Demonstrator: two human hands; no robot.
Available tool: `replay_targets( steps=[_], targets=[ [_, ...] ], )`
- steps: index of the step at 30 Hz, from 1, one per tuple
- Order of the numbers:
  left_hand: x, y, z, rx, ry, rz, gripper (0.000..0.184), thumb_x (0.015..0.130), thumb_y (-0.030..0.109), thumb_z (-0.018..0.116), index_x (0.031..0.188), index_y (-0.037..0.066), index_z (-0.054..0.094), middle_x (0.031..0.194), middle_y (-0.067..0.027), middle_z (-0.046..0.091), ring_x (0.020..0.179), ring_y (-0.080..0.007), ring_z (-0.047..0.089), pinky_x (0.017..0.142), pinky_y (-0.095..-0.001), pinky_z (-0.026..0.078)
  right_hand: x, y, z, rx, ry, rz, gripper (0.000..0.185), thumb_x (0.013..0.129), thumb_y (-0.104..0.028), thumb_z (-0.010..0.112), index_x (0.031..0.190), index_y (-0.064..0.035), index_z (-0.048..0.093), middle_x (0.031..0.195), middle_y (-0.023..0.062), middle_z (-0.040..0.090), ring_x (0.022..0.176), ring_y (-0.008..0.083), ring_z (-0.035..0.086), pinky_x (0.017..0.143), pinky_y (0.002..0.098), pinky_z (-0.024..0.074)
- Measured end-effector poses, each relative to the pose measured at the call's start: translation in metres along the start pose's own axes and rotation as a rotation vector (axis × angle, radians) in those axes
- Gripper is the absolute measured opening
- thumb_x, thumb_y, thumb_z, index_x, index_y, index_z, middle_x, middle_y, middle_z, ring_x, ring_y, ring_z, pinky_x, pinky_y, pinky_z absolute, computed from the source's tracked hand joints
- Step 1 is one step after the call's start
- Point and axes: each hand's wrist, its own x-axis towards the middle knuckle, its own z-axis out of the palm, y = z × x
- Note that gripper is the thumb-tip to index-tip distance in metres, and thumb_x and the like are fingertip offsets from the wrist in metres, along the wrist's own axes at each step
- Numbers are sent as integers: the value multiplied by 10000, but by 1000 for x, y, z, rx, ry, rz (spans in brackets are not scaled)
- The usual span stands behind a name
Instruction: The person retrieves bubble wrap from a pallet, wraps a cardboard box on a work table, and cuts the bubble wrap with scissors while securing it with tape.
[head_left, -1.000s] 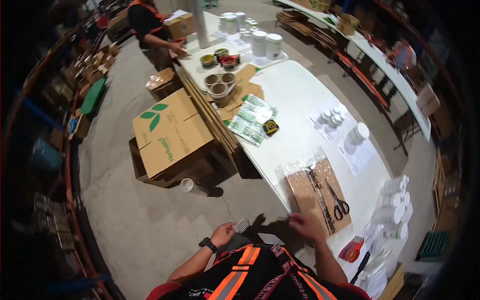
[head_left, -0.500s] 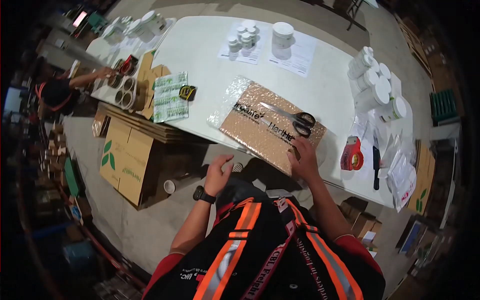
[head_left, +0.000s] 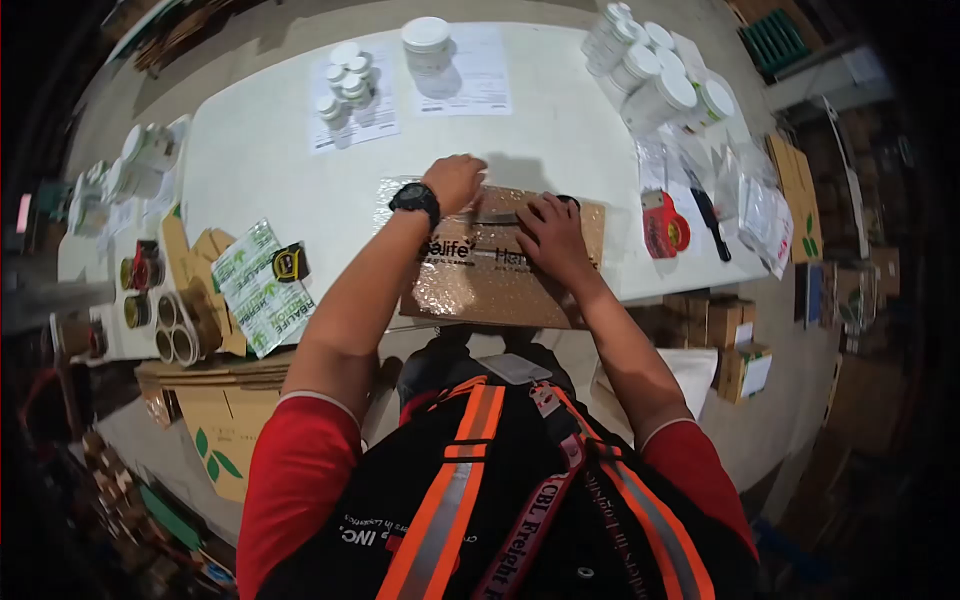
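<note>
at the near edge of the white table (head_left: 260,130), right before the person, lies a flat cardboard pack (head_left: 480,290) in bubble wrap (head_left: 388,190), black lettering across its middle. scissors (head_left: 494,217) rest on top of it, the blades pointing left, the handles partly hidden. the right hand (head_left: 555,235) lies over those handles, palm down with the fingers bent; whether it grips them i cannot tell. the left hand (head_left: 458,183), a black watch (head_left: 414,203) at its wrist, is above the pack's far left part, fingers loosely bent and turned rightward; whether it touches or pinches the wrap i cannot tell. just right of the pack is a red tape dispenser (head_left: 660,225), then a black knife (head_left: 711,222) and clear bags (head_left: 765,220). beyond these, white tubs (head_left: 660,100) stand in a cluster. farther off, a single tub (head_left: 427,45) and some small bottles (head_left: 350,85) stand on separate printed sheets (head_left: 485,95). to the left, a tape measure (head_left: 288,263) sits on a green-printed packet (head_left: 260,295).
</note>
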Motion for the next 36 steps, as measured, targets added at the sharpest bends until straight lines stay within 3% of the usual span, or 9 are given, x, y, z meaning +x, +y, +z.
replay_targets(
  steps=[2,11,14,16,18,23,28,32,36],
  targets=[
    [-1,-1,-3,-21,-355,-156,236,892,241,446,933,70,602,939,-158,624,892,-337,583,786,-417,454,0,2,-7,-19,30,4,319,725,-226,637,1021,-120,584,1068,85,537,1086,285,465,929,477,336],
    [-51,-2,-12,33,-154,3,357,857,356,542,1055,60,561,959,-140,611,870,-329,584,743,-401,464,-45,-12,-58,296,-63,-108,220,654,-135,628,857,-59,585,798,107,517,785,298,541,751,402,438],
    [-65,7,-13,103,-110,-6,408,853,337,547,1161,72,518,985,-125,599,904,-302,569,777,-398,456,-87,23,-58,386,135,356,225,711,-63,587,933,-27,604,809,126,543,760,310,553,688,368,465],
    [-71,14,-10,130,-56,30,514,846,323,560,1291,102,428,1183,-134,519,1085,-318,484,899,-421,393,-118,68,-49,346,262,747,238,716,-83,600,946,-21,603,807,126,552,713,262,568,656,345,466],
    [-71,21,0,199,-89,52,530,862,250,536,1356,151,369,1400,-148,327,1280,-355,306,1032,-473,275,-145,111,-28,207,203,805,246,708,-91,603,943,-17,599,819,140,553,714,291,569,665,361,466],
    [-69,58,5,261,-225,118,498,850,90,486,1330,200,414,1447,-150,252,1330,-359,235,1075,-491,213,-157,161,9,158,-37,766,241,722,-116,597,936,-5,592,893,177,559,839,353,555,748,410,457],
    [-74,73,5,191,-165,65,491,790,12,509,1250,183,517,1396,-158,351,1298,-371,299,1058,-490,254,-68,124,-38,260,322,326,310,738,-128,620,1018,3,599,1049,177,560,997,343,519,855,433,418],
    [-73,92,6,233,-152,35,427,763,24,533,1168,149,583,1340,-146,425,1232,-352,393,1032,-452,304,-18,56,-31,56,-49,-163,537,823,-372,517,1238,-33,490,1328,167,431,1285,297,327,1079,462,177],
    [-53,99,-2,-33,42,-90,337,793,57,527,1125,73,576,1106,-183,569,1001,-367,534,880,-421,419,-57,34,-1,139,-112,-141,670,831,-493,470,1307,-24,420,1412,153,334,1331,280,261,1105,449,100]
  ],
)
